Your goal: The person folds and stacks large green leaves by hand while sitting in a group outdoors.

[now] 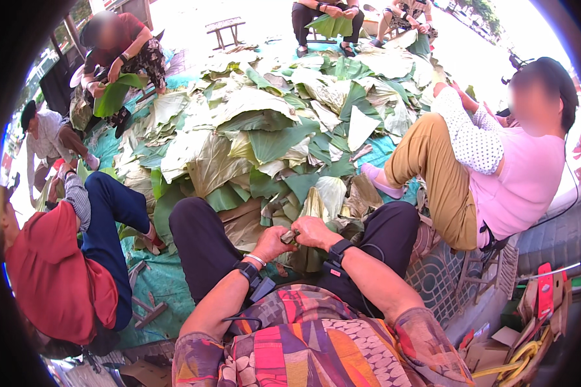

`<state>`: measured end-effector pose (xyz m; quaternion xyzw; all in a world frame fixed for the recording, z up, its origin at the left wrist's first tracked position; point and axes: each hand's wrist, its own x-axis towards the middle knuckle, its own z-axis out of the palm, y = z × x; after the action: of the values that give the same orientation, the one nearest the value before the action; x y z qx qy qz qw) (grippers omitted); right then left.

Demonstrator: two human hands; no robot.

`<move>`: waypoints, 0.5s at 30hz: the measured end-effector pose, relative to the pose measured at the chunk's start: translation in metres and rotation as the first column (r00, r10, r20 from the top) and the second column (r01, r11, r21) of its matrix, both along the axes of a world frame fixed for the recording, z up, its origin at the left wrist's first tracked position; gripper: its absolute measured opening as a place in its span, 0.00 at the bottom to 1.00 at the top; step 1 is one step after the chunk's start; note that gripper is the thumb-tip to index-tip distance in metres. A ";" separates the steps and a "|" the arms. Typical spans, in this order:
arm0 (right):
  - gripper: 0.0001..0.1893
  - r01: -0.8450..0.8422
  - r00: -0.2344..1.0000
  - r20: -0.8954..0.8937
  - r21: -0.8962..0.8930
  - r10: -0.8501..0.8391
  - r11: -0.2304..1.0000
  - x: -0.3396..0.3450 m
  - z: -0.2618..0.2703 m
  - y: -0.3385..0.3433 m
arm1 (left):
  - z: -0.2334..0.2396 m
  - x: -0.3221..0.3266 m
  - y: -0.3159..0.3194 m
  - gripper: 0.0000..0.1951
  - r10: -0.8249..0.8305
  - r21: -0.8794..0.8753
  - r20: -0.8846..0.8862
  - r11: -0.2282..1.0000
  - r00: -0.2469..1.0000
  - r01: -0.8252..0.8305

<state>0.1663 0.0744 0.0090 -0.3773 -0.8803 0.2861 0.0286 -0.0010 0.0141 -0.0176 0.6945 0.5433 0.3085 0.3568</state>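
Note:
My left hand (271,245) and my right hand (315,232) meet in front of my lap, between my knees. Both pinch the gathered part of a dull green lotus leaf (304,259). A small greyish bit of it shows between the fingers, and the rest hangs below, partly hidden by my hands. Just past my knees begins a wide heap of lotus leaves (271,140), some green, others pale and dried. A whitish folded leaf (331,193) lies nearest beyond my right hand.
People sit around the heap; one in pink (518,169) is close on my right, one in red (63,271) on my left. A teal tarp (162,290) lies beneath the leaves. Behind right stands a container of cardboard scraps (537,334). A small stool (225,26) is at the far side.

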 end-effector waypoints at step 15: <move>0.17 0.025 1.000 -0.007 -0.248 -0.027 0.968 0.002 -0.009 0.013 | -0.005 -0.002 0.001 0.15 0.039 -0.168 -0.030 0.985 0.999 -0.044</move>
<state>0.1679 0.0877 0.0003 -0.3881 -0.8324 0.3955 -0.0105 -0.0032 0.0154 -0.0227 0.6544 0.5866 0.2593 0.4005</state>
